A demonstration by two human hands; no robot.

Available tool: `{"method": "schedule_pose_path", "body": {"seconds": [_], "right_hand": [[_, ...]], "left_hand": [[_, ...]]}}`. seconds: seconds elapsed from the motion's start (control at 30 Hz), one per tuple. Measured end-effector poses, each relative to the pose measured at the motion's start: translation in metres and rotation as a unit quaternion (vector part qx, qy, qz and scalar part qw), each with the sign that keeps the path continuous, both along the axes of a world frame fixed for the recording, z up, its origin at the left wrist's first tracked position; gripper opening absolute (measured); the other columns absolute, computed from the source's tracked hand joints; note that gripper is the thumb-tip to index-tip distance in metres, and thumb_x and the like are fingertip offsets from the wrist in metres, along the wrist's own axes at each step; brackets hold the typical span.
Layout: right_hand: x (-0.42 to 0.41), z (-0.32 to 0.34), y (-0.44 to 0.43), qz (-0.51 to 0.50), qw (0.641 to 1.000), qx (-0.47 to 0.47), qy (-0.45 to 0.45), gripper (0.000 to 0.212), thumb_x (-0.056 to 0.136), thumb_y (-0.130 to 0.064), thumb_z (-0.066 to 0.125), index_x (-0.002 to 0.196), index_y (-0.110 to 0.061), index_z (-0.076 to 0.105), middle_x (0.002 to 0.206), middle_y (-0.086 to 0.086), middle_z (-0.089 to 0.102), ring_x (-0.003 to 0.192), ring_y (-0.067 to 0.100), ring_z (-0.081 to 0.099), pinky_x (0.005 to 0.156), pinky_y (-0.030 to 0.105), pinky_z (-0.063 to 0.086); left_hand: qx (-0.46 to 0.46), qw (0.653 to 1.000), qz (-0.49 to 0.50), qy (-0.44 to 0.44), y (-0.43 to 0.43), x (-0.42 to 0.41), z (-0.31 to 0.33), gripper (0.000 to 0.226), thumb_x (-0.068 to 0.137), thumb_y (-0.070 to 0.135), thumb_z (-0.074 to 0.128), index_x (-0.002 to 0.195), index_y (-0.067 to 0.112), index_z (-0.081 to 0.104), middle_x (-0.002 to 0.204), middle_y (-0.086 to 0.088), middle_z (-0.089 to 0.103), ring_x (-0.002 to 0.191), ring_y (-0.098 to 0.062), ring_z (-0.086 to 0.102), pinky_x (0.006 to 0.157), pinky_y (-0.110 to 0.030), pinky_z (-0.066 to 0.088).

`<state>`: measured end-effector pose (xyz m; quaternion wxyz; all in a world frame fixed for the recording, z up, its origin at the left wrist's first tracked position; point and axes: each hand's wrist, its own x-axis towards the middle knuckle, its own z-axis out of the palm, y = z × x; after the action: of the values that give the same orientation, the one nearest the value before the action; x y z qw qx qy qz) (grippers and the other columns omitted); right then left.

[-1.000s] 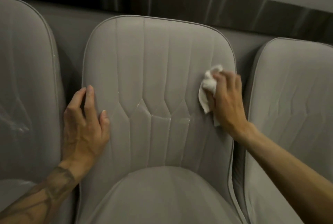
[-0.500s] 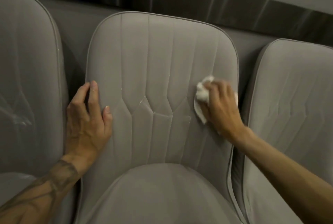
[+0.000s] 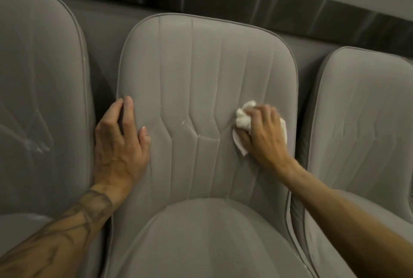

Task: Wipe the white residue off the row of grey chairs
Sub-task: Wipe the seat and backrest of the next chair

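Chair (image 3: pixel 201 76): left hand (image 3: pixel 120 143) flat on left edge | right hand (image 3: pixel 261 134) grips cloth (image 3: pixel 242 121) near right edge

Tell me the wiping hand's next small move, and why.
Probably slide the right hand and its white cloth leftward across the middle chair's backrest: white residue shows at the centre seams, and the left hand braces the edge.

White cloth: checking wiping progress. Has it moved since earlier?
Yes. The white cloth slid down and left, away from the right edge of the middle chair, toward its centre seams.
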<state>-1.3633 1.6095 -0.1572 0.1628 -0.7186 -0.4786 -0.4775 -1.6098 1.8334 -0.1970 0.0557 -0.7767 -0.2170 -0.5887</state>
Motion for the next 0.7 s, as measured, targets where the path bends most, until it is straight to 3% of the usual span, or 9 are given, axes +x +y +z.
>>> {"method": "schedule_pose_path", "body": {"seconds": [0.13, 0.27, 0.47, 0.6, 0.7], "right_hand": [[-0.003, -0.013, -0.008, 0.028, 0.997, -0.066, -0.029, 0.034, 0.102, -0.04, 0.053, 0.102, -0.006, 0.057, 0.097, 0.012, 0.05, 0.084, 0.03, 0.045, 0.073, 0.044, 0.041], [0.013, 0.059, 0.007, -0.019, 0.998, 0.051, -0.023, 0.043, 0.103, -0.046, 0.052, 0.092, -0.005, 0.059, 0.102, 0.017, 0.053, 0.092, 0.034, 0.049, 0.08, 0.043, 0.039], [0.014, 0.078, 0.015, -0.024, 0.99, 0.135, -0.028, 0.034, 0.101, -0.05, 0.055, 0.119, -0.021, 0.054, 0.117, 0.009, 0.045, 0.106, 0.024, 0.041, 0.092, 0.038, 0.03], [0.02, 0.087, 0.02, 0.023, 0.983, 0.174, -0.056, 0.024, 0.103, -0.041, 0.055, 0.1, -0.017, 0.054, 0.103, 0.008, 0.05, 0.091, 0.024, 0.045, 0.08, 0.042, 0.041], [0.016, 0.059, 0.012, 0.053, 0.986, 0.154, -0.023, 0.026, 0.102, -0.04, 0.057, 0.108, -0.016, 0.061, 0.114, 0.007, 0.053, 0.101, 0.023, 0.049, 0.087, 0.039, 0.045]], "left_hand": [[0.005, 1.0, -0.002, -0.001, 0.001, -0.001, 0.0, 0.059, 0.105, 0.021, 0.046, 0.156, -0.005, 0.033, 0.148, -0.034, 0.043, 0.131, -0.048, 0.045, 0.112, -0.053, 0.038], [0.005, 1.0, -0.006, -0.003, 0.002, 0.0, -0.002, 0.059, 0.105, 0.021, 0.046, 0.157, -0.004, 0.032, 0.148, -0.034, 0.042, 0.132, -0.048, 0.043, 0.113, -0.052, 0.037], [0.01, 1.0, -0.007, -0.006, 0.002, 0.001, -0.004, 0.059, 0.105, 0.02, 0.045, 0.157, -0.005, 0.031, 0.147, -0.034, 0.041, 0.131, -0.048, 0.043, 0.112, -0.053, 0.036], [0.012, 1.0, -0.004, -0.013, 0.004, 0.003, -0.004, 0.06, 0.105, 0.022, 0.045, 0.157, -0.004, 0.032, 0.147, -0.034, 0.041, 0.131, -0.048, 0.043, 0.111, -0.054, 0.038], [0.012, 1.0, -0.01, -0.009, 0.005, 0.003, -0.003, 0.06, 0.105, 0.022, 0.044, 0.158, -0.003, 0.03, 0.147, -0.034, 0.04, 0.131, -0.049, 0.042, 0.112, -0.054, 0.038]]}}
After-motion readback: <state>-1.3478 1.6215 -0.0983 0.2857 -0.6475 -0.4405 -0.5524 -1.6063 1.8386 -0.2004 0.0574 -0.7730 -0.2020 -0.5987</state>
